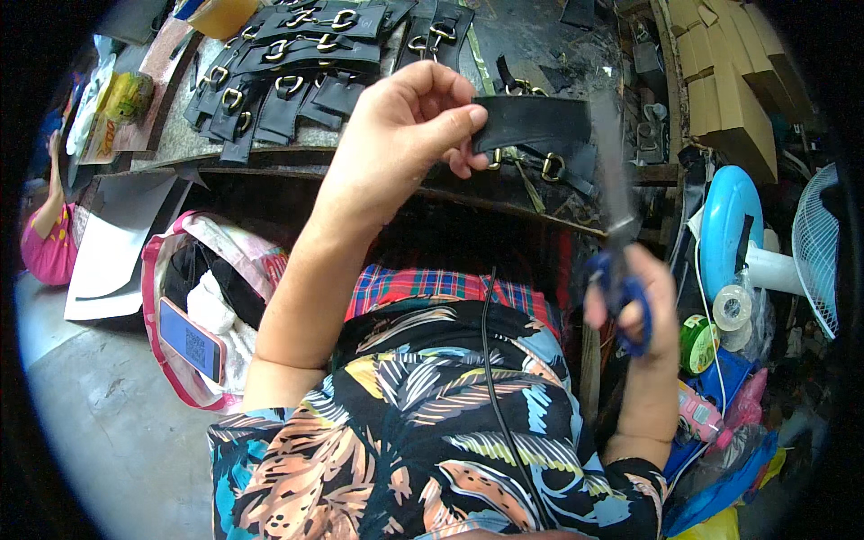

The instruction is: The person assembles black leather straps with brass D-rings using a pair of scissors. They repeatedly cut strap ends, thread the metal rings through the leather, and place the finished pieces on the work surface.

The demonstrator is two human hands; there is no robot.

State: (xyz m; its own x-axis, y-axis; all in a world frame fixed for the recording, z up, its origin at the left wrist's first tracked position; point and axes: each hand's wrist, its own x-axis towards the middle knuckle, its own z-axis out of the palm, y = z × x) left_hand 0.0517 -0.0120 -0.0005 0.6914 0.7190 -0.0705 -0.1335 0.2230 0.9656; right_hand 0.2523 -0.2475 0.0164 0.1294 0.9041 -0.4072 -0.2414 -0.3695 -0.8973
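My left hand (pixel 400 135) is raised over the front edge of the workbench, pinching the left end of a black leather-like strap piece (pixel 531 123) between thumb and fingers. At the right, my right hand (pixel 659 301) grips scissors (pixel 619 236) by their blue handles. Their blades point up and away, close to the strap piece's right end, and are smeared by motion; I cannot tell whether they touch it. Beyond the left hand lie several black straps (pixel 315 49) with gold-coloured D-rings. More ringed straps (pixel 553 166) rest on the bench behind the held piece.
A pink-edged bag (pixel 162 337) with a phone (pixel 192 340) on it stands at my left. On the right are a blue-and-white fan (pixel 731 225), cardboard pieces (pixel 733 108) and a green tape roll (pixel 697 344). Another person's arm (pixel 54 184) shows at the far left.
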